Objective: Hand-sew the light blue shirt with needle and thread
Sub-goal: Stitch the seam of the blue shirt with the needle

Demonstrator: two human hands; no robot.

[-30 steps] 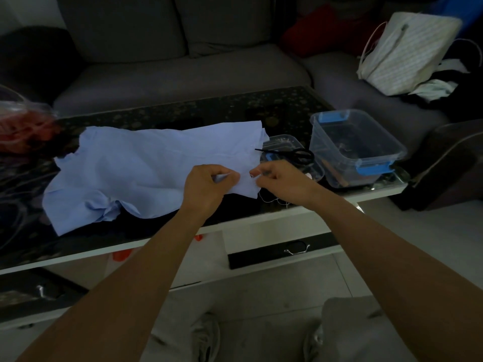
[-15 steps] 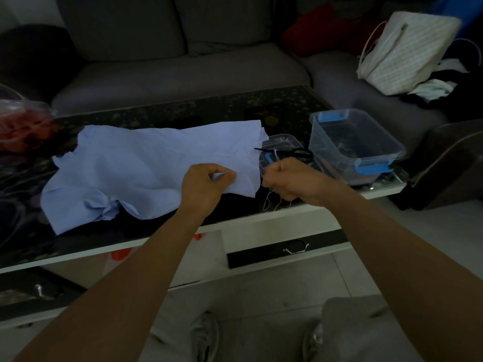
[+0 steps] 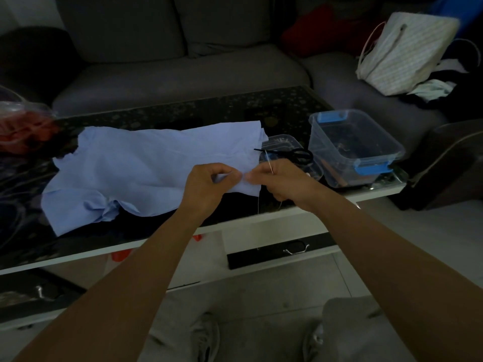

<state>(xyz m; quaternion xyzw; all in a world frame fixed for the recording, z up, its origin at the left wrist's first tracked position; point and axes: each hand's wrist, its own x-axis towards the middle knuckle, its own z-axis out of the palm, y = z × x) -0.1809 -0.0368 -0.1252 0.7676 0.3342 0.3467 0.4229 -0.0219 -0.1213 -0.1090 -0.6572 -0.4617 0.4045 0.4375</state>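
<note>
Far left, on the dark table (image 3: pixel 183 113): a red plastic bag (image 3: pixel 18 126), unmoved. Beside it, spread flat over the tabletop, the light blue shirt (image 3: pixel 146 165), lying as it did half a second ago, its near right corner lifted. On that corner, the left hand (image 3: pixel 206 184): thumb and forefinger pinching a fold of the hem, same grip as before. Just right of it, fingertips meeting, the right hand (image 3: pixel 285 181): curled, holding the needle (image 3: pixel 269 163), a thin pale line slanting up over the knuckles; exact grip too small to make out. Half a second ago a fist drawn clear of the cloth's edge to the right; now back at the hem. Below it, pale thread (image 3: pixel 258 202) hanging down to the table's white edge. Behind the right hand, black scissors (image 3: pixel 292 154) on a small clear box (image 3: pixel 282 142), unmoved. Further right, a clear tub (image 3: pixel 352 147) with blue latches. Beyond, on the grey sofa (image 3: pixel 183 71), a pale striped bag (image 3: pixel 402 53).
</note>
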